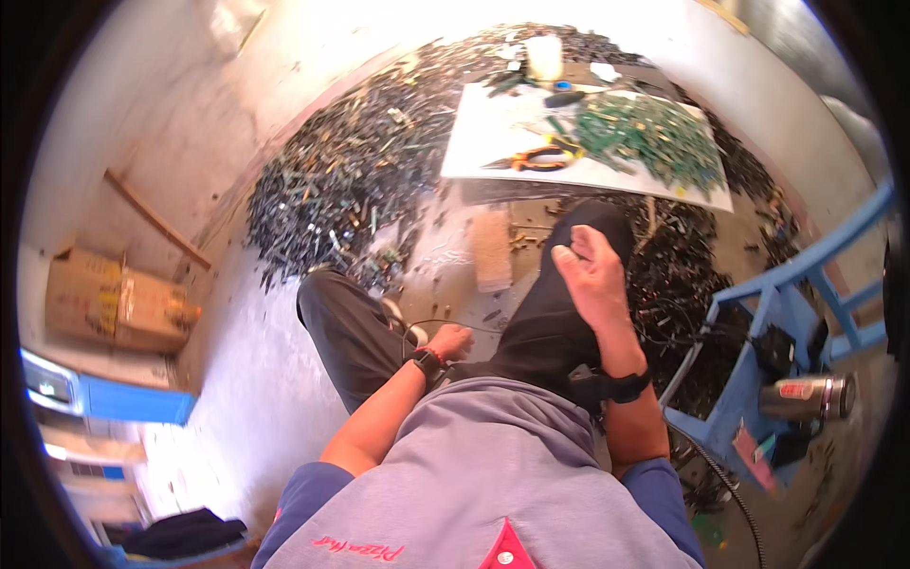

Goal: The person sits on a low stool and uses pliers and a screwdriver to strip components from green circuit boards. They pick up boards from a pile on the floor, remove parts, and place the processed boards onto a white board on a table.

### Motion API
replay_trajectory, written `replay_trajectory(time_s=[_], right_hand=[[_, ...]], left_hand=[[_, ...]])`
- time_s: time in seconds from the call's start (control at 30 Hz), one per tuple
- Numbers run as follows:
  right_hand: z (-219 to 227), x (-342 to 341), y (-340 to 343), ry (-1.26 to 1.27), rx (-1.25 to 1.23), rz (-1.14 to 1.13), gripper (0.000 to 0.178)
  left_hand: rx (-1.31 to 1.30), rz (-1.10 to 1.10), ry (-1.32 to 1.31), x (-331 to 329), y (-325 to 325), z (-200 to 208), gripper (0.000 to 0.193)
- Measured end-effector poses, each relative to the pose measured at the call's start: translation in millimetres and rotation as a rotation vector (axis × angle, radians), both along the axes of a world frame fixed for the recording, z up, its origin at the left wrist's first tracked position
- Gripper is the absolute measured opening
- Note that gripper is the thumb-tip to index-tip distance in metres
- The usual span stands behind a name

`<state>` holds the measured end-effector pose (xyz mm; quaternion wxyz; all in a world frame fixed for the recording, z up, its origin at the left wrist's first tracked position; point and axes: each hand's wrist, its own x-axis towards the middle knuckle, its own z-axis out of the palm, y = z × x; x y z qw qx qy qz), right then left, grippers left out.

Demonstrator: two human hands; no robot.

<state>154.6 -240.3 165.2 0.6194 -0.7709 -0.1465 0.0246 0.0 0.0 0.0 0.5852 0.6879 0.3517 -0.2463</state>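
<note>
At far left, a cardboard box sits by the wall, a wooden stick leaning above it. Farther right, dark scraps cover much of the floor. The left hand, a black watch at its wrist, lies low at the lap between the knees; its fingers look folded, but whether the grip is clenched or grasping anything cannot be told. Ahead of it, a tan slab lies short of the white surface. On the surface, from left to right: the pliers — orange and black, tips pointing left, near the front edge — and a heap of green strips. The right hand is raised over the right thigh, short of the surface, with fingers curled and thumb close; the state of its grip cannot be told. At far right, a metal flask lies on a blue chair.
</note>
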Motion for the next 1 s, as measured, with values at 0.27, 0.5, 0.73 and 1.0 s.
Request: replay_trajectory(time_s=[0.27, 0.5, 0.73, 1.0], right_hand=[[-4, 29, 62, 0.023, -0.033, 0.055, 0.029], [-25, 38, 38, -0.173, -0.122, -0.202, 0.015], [-31, 57, -7, -0.221, -0.549, -0.309, 0.035], [-31, 41, 9, -0.242, -0.564, -0.307, 0.040]], left_hand=[[-0.056, 0.038, -0.007, 0, 50, -9, 0.033], [-0.068, 0.084, -0.093, 6, 23, -31, 0.039], [-0.059, 0.087, -0.097, 21, 28, -41, 0.038], [-0.056, 0.322, -0.026, 35, 66, -86, 0.029]])
